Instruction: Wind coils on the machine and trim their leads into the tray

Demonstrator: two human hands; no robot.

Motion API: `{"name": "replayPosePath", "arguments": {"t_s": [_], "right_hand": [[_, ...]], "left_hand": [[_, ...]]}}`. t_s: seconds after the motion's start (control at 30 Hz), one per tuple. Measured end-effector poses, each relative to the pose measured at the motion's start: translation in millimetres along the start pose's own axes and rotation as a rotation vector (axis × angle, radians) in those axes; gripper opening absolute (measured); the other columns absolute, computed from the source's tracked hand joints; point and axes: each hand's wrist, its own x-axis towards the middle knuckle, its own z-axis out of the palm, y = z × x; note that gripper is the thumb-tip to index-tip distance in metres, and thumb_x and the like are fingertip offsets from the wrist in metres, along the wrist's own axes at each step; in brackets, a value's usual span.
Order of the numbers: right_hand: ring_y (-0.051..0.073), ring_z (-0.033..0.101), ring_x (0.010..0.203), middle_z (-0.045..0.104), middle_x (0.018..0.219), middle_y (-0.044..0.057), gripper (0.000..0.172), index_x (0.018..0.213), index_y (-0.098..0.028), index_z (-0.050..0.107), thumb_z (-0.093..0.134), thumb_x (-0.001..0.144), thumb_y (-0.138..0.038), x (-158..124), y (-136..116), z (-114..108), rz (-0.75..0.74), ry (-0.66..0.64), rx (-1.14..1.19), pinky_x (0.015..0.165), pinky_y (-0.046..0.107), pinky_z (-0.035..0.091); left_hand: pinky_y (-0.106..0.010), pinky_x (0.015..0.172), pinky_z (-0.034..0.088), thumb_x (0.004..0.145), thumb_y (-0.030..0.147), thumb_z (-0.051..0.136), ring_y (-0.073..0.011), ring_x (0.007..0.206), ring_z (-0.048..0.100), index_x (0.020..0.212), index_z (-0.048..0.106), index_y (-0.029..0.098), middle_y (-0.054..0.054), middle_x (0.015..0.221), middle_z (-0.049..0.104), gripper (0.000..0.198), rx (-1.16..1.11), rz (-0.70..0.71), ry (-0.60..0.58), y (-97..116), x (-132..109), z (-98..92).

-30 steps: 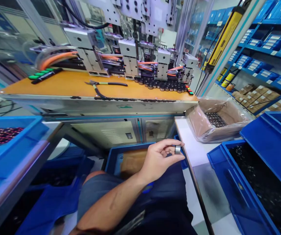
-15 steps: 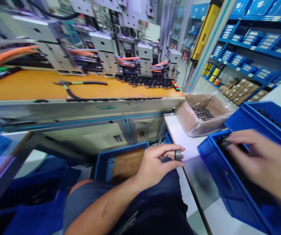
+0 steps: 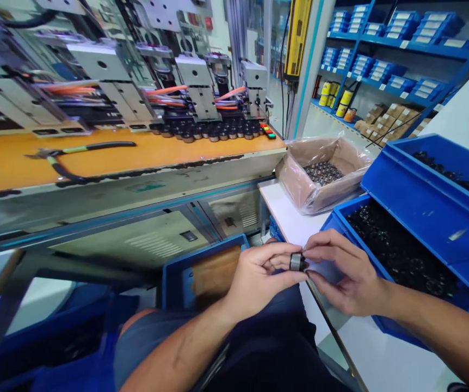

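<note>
My left hand (image 3: 254,280) pinches a short grey metal ring (image 3: 295,262) between thumb and fingers, over my lap. Against the ring's right side sits a small black toothed part (image 3: 304,264). The fingertips of my right hand (image 3: 349,277) close round this part from above and below. Whether it is seated inside the ring or only touching it, I cannot tell. Just right of my hands stands a blue bin (image 3: 340,218) filled with black plastic parts (image 3: 401,256).
A plastic-lined cardboard box (image 3: 300,188) of small metal pieces stands on the white table (image 3: 277,209). A second blue bin (image 3: 434,201) rises behind the first. On the orange bench (image 3: 153,163) lie cutting pliers (image 3: 83,148) and rows of dark round parts (image 3: 214,132) before a machine.
My right hand has come out of the blue bin, moving left to the ring with a small black part. My left hand keeps hold of the ring. The view has turned to the right.
</note>
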Motion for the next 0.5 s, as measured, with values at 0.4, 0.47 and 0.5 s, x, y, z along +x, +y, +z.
{"name": "replayPosePath", "arguments": {"t_s": [0.4,0.47,0.5], "right_hand": [[0.017,0.064,0.089,0.062,0.099,0.014,0.023,0.117,-0.010,0.060,0.060,0.094,-0.012,-6.9,6.6,2.8,-0.129,0.003,-0.205,0.073,0.029,0.060],[0.018,0.065,0.090,0.063,0.096,0.014,0.022,0.114,-0.008,0.061,0.062,0.093,-0.013,-5.6,6.1,1.2,-0.170,0.006,-0.244,0.073,0.029,0.060],[0.018,0.065,0.089,0.063,0.095,0.014,0.021,0.113,-0.008,0.061,0.062,0.093,-0.013,-4.9,5.8,0.2,-0.193,0.004,-0.268,0.073,0.029,0.060]], "left_hand": [[-0.020,0.071,0.062,0.059,-0.001,0.085,-0.0144,0.070,0.076,0.094,0.079,0.019,-0.001,0.079,0.080,0.041,-0.072,-0.026,-0.009,4.6,-2.4,1.9],[-0.024,0.072,0.064,0.057,0.001,0.086,-0.0164,0.069,0.076,0.092,0.079,0.018,-0.002,0.077,0.080,0.039,-0.084,-0.067,-0.011,6.2,-2.7,1.8],[-0.026,0.071,0.064,0.056,0.002,0.087,-0.0172,0.068,0.076,0.091,0.079,0.017,-0.003,0.076,0.080,0.039,-0.087,-0.088,-0.013,6.8,-2.6,1.6]]}}
